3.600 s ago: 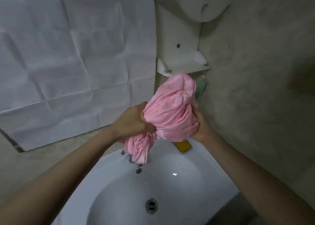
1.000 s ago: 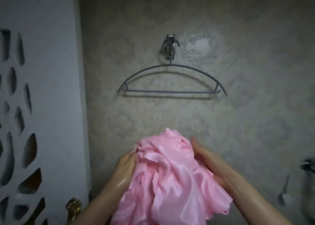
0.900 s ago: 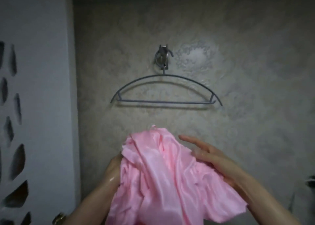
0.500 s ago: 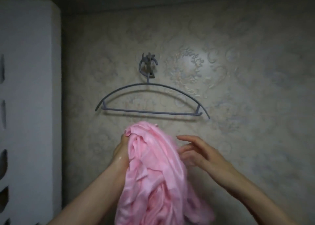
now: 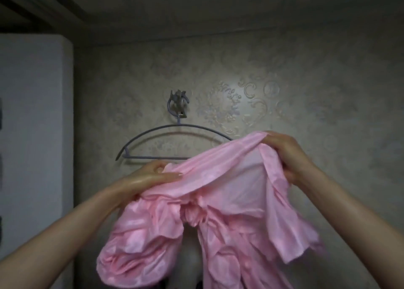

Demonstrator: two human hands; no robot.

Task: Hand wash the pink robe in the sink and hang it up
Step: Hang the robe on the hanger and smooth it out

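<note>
Two bare hands hold the pink robe (image 5: 218, 203) up in the head view, in front of a patterned wall (image 5: 317, 87). The left hand (image 5: 150, 177) pinches the upper edge of the cloth, thumb laid flat along the fabric and fingers curled behind it. The right hand (image 5: 288, 155) sits higher and further right, its fingers curled over a bunched fold at the robe's top edge and clamped round it. Between the two grips the edge runs as a taut slanting band, rising from left to right. Below that band the robe hangs in loose, crumpled folds: a puffed bundle at lower left, a ragged flap at lower right, and a dark gap between them near the middle. The fabric is shiny, with paler patches.

Behind the robe a grey hanger (image 5: 153, 131) hangs from a metal hook (image 5: 178, 105) fixed to the wall. Its left end and most of its lower bar show just above the left hand. Its right end is hidden behind the raised cloth, and whether the robe touches the hanger there cannot be told. A white panel (image 5: 32, 124) stands along the left side, and a dark ceiling trim (image 5: 43, 6) crosses the upper left corner. Both forearms reach up from the lower corners.
</note>
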